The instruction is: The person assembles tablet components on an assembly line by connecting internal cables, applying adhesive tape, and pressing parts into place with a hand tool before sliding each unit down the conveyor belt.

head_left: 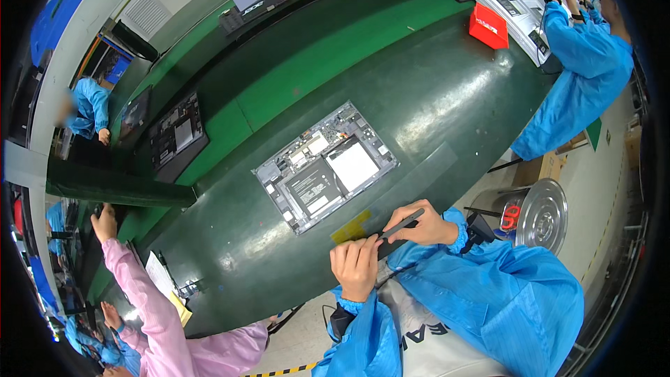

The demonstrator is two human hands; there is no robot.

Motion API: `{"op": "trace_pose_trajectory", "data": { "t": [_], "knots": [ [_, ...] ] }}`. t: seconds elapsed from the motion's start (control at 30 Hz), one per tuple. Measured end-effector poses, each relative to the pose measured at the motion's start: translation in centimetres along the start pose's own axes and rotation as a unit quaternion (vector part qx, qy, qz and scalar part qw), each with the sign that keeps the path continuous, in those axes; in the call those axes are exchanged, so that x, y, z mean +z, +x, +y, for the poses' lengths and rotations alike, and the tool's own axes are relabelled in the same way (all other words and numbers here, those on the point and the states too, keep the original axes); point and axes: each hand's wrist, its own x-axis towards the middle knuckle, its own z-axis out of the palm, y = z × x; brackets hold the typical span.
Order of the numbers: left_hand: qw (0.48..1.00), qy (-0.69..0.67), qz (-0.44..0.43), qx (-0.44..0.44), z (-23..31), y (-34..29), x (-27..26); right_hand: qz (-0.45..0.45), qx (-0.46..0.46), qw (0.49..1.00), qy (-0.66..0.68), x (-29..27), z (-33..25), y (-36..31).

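The right hand (427,227) is gripping a slim dark tool (403,224); the left hand (354,267) is curling at its end, hold unclear. Slipping, it could be gouging the opened laptop (326,167) ahead of both hands.

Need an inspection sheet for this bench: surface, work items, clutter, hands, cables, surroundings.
Surface: dark green table, glossy with glare.
Work items: opened laptop base, innards exposed; slim dark tool at the hands.
Clutter: yellow strip near the laptop base; red box, upper right.
Hands: right hand holds the tool; left hand at its lower end, grip unclear.
Cables: nothing seen plugged into the laptop base.
Surroundings: pink sleeve left; blue-sleeved co-worker and round metal stool right.
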Motion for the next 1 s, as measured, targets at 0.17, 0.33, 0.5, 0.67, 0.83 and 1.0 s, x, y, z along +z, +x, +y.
{"op": "trace_pose_trajectory", "data": {
  "t": [0.17,0.33,0.5,0.67,0.83,1.0],
  "knots": [
    [0.994,0.066,-0.080,-0.035,-0.2,-0.1,1.1,0.119,0.074,0.989,0.053,-2.1,2.2,1.8],
    [0.985,0.117,-0.127,-0.023,-0.2,-0.7,2.0,0.059,0.052,0.995,-0.067,-2.3,2.0,2.9],
    [0.988,0.099,-0.115,-0.026,-0.3,-0.4,2.1,0.054,0.004,0.991,-0.121,-1.1,2.3,3.2],
    [0.988,0.098,-0.113,-0.032,-0.3,-0.5,2.1,0.058,0.006,0.994,-0.095,-1.0,2.0,3.3],
    [0.987,0.111,-0.111,-0.037,0.1,-0.3,2.0,0.050,0.007,0.992,-0.115,-0.7,0.6,3.4],
    [0.984,0.117,-0.128,-0.048,0.2,0.2,1.6,0.079,-0.088,0.989,-0.087,-0.6,0.1,3.4]
  ]
}}
